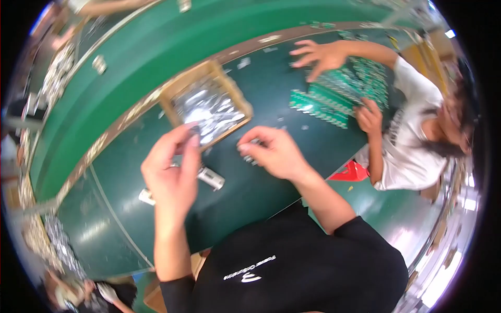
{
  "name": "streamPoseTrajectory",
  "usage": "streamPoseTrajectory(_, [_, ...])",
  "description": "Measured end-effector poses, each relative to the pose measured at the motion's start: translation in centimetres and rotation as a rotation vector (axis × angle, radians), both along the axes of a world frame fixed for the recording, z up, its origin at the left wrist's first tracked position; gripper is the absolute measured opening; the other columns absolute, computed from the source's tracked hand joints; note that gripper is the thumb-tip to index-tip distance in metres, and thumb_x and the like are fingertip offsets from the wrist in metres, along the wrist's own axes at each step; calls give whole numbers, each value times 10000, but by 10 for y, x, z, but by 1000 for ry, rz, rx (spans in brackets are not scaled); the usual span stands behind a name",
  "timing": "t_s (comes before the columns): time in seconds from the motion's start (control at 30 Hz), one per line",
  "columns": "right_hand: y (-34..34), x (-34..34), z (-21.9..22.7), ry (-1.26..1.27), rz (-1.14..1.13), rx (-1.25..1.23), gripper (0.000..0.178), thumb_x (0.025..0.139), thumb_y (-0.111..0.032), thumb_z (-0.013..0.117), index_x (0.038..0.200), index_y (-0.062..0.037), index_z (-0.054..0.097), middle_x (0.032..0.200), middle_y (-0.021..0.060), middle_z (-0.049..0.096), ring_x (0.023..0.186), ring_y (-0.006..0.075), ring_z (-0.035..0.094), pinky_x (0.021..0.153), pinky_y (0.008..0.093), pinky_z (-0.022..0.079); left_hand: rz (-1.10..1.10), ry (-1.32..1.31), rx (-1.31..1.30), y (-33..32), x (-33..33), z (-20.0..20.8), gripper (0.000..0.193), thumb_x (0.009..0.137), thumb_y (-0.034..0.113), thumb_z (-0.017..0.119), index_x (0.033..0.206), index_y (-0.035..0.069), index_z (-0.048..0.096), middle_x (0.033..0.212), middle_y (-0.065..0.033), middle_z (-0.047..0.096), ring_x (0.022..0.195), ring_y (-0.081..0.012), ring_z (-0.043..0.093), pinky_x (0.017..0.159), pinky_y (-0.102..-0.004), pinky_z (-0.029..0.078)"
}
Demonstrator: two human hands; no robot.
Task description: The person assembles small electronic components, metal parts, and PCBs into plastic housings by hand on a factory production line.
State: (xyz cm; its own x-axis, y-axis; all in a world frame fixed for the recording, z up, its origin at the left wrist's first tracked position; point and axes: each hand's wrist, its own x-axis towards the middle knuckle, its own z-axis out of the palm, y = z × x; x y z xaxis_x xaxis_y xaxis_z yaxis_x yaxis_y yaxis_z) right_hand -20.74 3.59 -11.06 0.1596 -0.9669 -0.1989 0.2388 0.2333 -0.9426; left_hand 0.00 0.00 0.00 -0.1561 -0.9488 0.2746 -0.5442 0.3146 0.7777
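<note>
My left hand [175, 167] is raised over the green table, thumb and forefinger pinched together at a small dark piece too blurred to name. Just below it lies a white rectangular part [211, 179] with metal-looking ends. Another white part [147, 196] shows partly behind the left wrist. My right hand [275, 151] is closed in a pinch, with small shiny bits at its fingertips that I cannot identify. Beyond both hands stands a shallow cardboard box [246, 110] holding shiny silvery pieces [209, 107].
At the right, a co-worker in a white shirt [412, 146] handles green circuit boards [331, 104] in a spread-out pile. A curved green conveyor belt [120, 73] runs behind the table's raised edge. A red bin [350, 172] sits below the table's right side.
</note>
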Motion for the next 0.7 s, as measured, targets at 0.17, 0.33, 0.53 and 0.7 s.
streamPoseTrajectory(0.17, [27, -73, 7, 80, 30, 197, 181, 994, -43, 697, 1164, 15, 722, 953, 56, 738, 657, 38, 525, 570, 199, 413, 81, 573, 306, 78, -45, -51, 270, 988, -41, 690, 1257, -32, 707, 1047, -74, 756, 914, -109, 705, 824, -259, 574])
streamPoseTrajectory(0.33, [21, -73, 9, 132, 95, 221, 210, 976, -15, 700, 1178, 40, 712, 978, 100, 747, 625, 40, 506, 522, 199, 370, 171, 672, 353, 111, -34, -80, 295, 1012, -81, 631, 1306, -56, 654, 1143, -96, 737, 1045, -146, 693, 937, -317, 576])
streamPoseTrajectory(0.53, [28, -64, 23, 213, 138, 211, 179, 977, 16, 681, 1152, 45, 706, 975, 133, 756, 580, 51, 500, 502, 205, 379, 249, 723, 356, 128, -34, -96, 314, 1015, -76, 634, 1328, -54, 646, 1161, -98, 733, 1051, -143, 697, 938, -319, 581])
streamPoseTrajectory(0.7, [30, -57, 30, 215, 186, 156, 102, 983, 16, 680, 1083, 33, 678, 953, 159, 758, 531, 60, 495, 483, 213, 391, 244, 720, 376, 128, -36, -100, 323, 1013, -86, 630, 1335, -58, 641, 1160, -99, 734, 1040, -141, 699, 929, -307, 577])
